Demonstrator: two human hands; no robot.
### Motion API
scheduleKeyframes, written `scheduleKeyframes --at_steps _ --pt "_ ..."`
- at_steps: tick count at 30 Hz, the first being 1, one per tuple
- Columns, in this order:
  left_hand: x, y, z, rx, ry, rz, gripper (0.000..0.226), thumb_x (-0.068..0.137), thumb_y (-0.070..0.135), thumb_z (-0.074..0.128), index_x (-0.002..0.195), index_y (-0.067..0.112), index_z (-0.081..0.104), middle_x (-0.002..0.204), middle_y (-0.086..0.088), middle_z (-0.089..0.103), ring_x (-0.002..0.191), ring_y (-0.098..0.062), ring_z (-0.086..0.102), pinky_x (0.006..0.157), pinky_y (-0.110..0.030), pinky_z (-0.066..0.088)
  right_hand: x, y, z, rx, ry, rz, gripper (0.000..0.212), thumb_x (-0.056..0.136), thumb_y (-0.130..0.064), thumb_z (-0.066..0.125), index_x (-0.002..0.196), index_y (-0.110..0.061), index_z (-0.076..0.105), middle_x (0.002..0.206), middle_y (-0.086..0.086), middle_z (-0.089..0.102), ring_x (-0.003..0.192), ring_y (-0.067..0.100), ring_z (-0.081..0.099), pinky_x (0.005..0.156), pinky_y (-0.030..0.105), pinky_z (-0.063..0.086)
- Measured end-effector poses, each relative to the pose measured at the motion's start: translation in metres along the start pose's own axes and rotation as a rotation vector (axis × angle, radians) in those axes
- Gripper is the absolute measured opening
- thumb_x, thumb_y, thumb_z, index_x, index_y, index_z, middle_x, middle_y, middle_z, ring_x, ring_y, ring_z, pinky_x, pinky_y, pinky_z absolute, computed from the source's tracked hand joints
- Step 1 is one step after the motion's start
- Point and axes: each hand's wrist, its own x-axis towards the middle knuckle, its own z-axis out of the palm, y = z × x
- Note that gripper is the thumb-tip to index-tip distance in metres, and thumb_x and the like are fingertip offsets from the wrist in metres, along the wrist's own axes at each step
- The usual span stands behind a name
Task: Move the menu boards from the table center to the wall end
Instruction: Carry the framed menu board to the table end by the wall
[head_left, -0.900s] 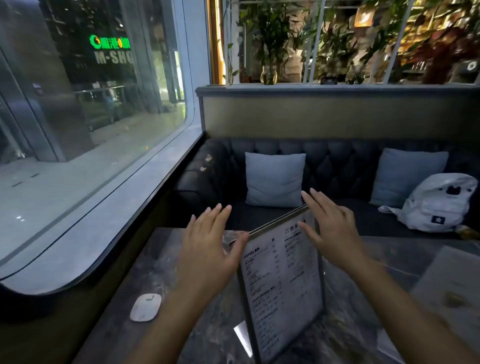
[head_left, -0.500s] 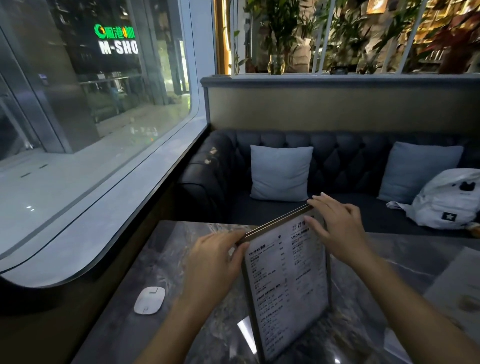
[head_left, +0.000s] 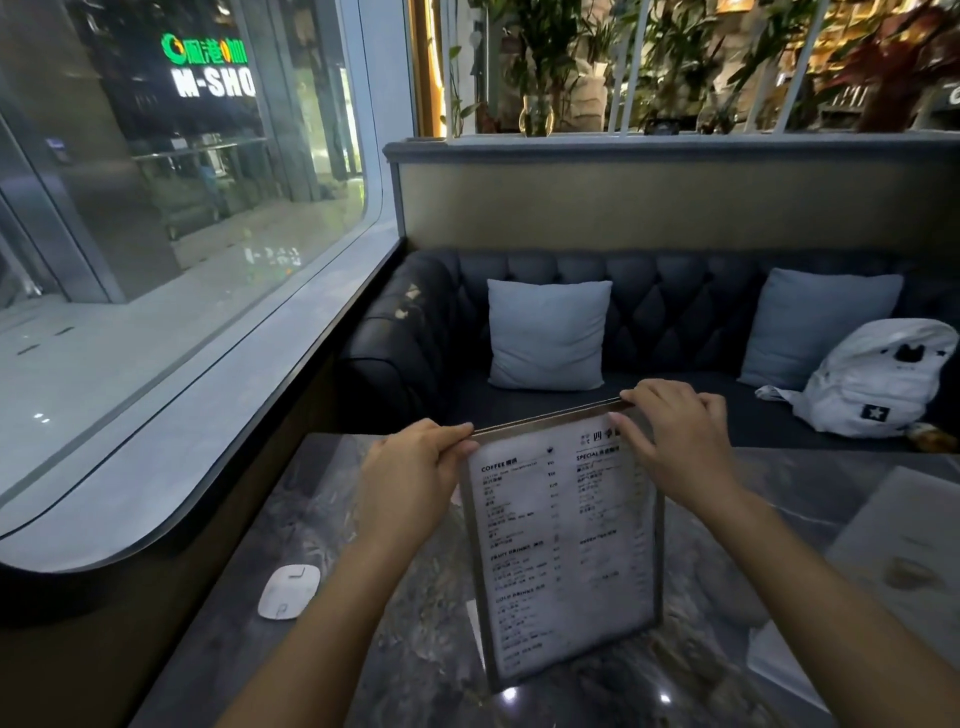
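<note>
Head view: the window wall (head_left: 171, 291) is seen running along the left side, with the dark marbled tabletop (head_left: 332, 519) butting against its sill. A tufted sofa (head_left: 675, 312) is noted across the far edge of the tabletop, carrying two cushions and a white backpack (head_left: 878, 379).

One framed menu board (head_left: 563, 551) is observed standing near the tabletop centre, long axis upright, top tilted slightly away, printed face turned toward the camera. Its base appears to rest on the surface, though contact along the lower edge cannot be confirmed. A second pale printed sheet (head_left: 904, 571) is seen lying flat at far right; whether it is another menu board cannot be told.

The left hand (head_left: 415, 478) is closed on the top-left corner of the frame, thumb in front and fingers behind. The right hand (head_left: 675, 441) is pinched over the top-right corner. The board is thus held between both hands, directly ahead.

A small white disc-shaped device (head_left: 289, 591) is noted on the tabletop between the board and the window wall.

Judgement: the wall end lies to the left, so the left hand leads; the device sits near that path.
</note>
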Motion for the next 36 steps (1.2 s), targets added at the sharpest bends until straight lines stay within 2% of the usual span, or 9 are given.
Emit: scheduleKeyframes --at_steps 5,8,16,21,27,31,33,36 --pt "0.021 -0.002 0.010 0.033 -0.079 -0.028 0.025 0.086 0.035 0.057 0.108 0.025 0.067 0.086 -0.002 0.069 0.085 -0.024 0.061 0.073 -0.036 0.040 -0.015 0.007 -0.011 -0.070 0.067 0.025 0.014 0.077 -0.020 0.069 0.087 -0.012 0.064 0.091 0.005 0.068 0.088 0.030 0.060 0.074 0.035 0.021" --pt "0.033 -0.001 0.015 0.033 -0.134 -0.038 0.026 0.086 0.037 0.056 0.107 0.026 0.067 0.097 -0.002 0.071 0.093 -0.024 0.061 0.080 -0.039 0.044 -0.022 0.010 -0.016 -0.082 0.066 0.046 0.014 0.076 -0.018 0.069 0.087 -0.012 0.063 0.091 0.006 0.067 0.088 0.031 0.058 0.076 0.039 0.027" --pt "0.050 0.000 0.023 0.009 -0.216 -0.095 0.024 0.084 0.040 0.058 0.103 0.029 0.068 0.110 -0.001 0.071 0.101 -0.026 0.061 0.084 -0.039 0.046 -0.033 0.011 -0.026 -0.100 0.082 0.059 0.013 0.075 -0.014 0.070 0.086 -0.010 0.063 0.088 0.009 0.066 0.085 0.034 0.057 0.074 0.042 0.036" --pt "0.049 -0.001 0.025 -0.001 -0.204 -0.129 0.024 0.083 0.042 0.058 0.103 0.032 0.068 0.109 0.000 0.071 0.100 -0.025 0.061 0.080 -0.036 0.046 -0.034 0.010 -0.027 -0.109 0.069 0.067 0.013 0.077 -0.016 0.067 0.089 -0.011 0.062 0.092 0.007 0.065 0.088 0.032 0.056 0.075 0.039 0.031" --pt "0.049 0.002 0.022 -0.015 -0.208 -0.181 0.023 0.082 0.043 0.059 0.102 0.033 0.068 0.108 0.001 0.071 0.099 -0.025 0.061 0.075 -0.034 0.045 -0.036 0.008 -0.029 -0.127 0.072 0.060 0.016 0.076 -0.013 0.067 0.092 -0.010 0.063 0.092 0.008 0.066 0.087 0.032 0.058 0.073 0.039 0.034" --pt "0.048 0.007 0.019 0.015 -0.226 -0.171 0.026 0.083 0.044 0.058 0.103 0.031 0.068 0.105 0.000 0.072 0.096 -0.024 0.062 0.070 -0.031 0.043 -0.036 0.010 -0.033 -0.162 -0.002 0.062 0.021 0.080 -0.016 0.062 0.100 -0.011 0.061 0.100 0.008 0.065 0.093 0.030 0.056 0.076 0.039 0.032" --pt "0.048 0.010 0.016 0.078 -0.238 -0.142 0.028 0.084 0.047 0.056 0.103 0.030 0.068 0.100 -0.001 0.072 0.091 -0.024 0.063 0.071 -0.032 0.047 -0.035 0.012 -0.037 -0.196 -0.064 0.039 0.025 0.084 -0.020 0.056 0.108 -0.013 0.058 0.108 0.007 0.062 0.098 0.027 0.053 0.079 0.038 0.028" --pt "0.046 0.021 0.009 0.131 -0.190 -0.089 0.037 0.085 0.049 0.052 0.109 0.025 0.063 0.104 -0.004 0.066 0.091 -0.026 0.062 0.081 -0.042 0.050 -0.035 0.014 -0.047 -0.197 -0.092 0.032 0.034 0.086 -0.027 0.053 0.118 -0.014 0.053 0.117 0.007 0.058 0.104 0.025 0.052 0.084 0.038 0.027"
